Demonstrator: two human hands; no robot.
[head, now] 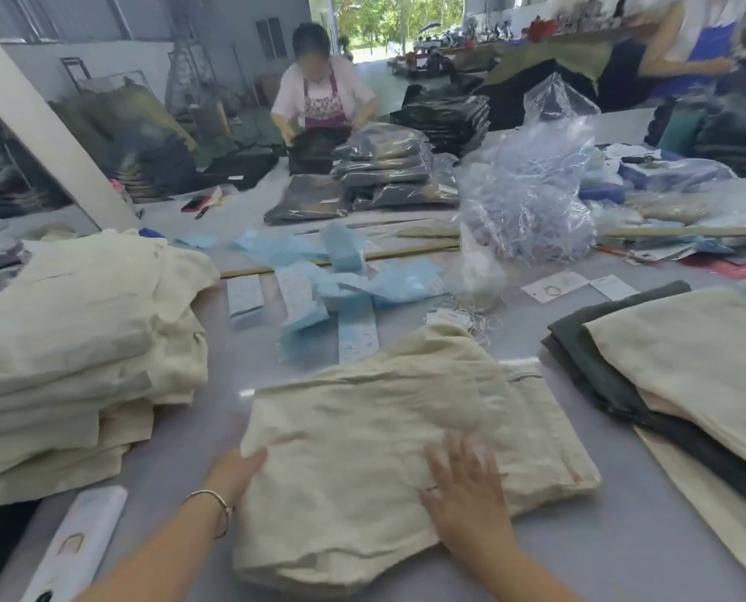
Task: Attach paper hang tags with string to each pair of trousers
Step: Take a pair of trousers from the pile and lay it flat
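Note:
A folded pair of cream trousers [388,436] lies on the grey table right in front of me. My left hand [236,469] holds its left edge, fingers tucked under the fabric. My right hand [467,493] lies flat on top of the cloth with fingers spread. Beyond the trousers, white paper hang tags with loose string [454,319] sit at the far corner of the fabric. Blue and white paper tag strips [332,293] are scattered mid-table.
A tall stack of cream trousers [71,362] stands at my left, a mixed dark and cream stack [675,371] at my right. A white packet [80,545] lies near the front left edge. Plastic bags of string [532,202] and bagged dark garments [388,176] fill the far table, where people work.

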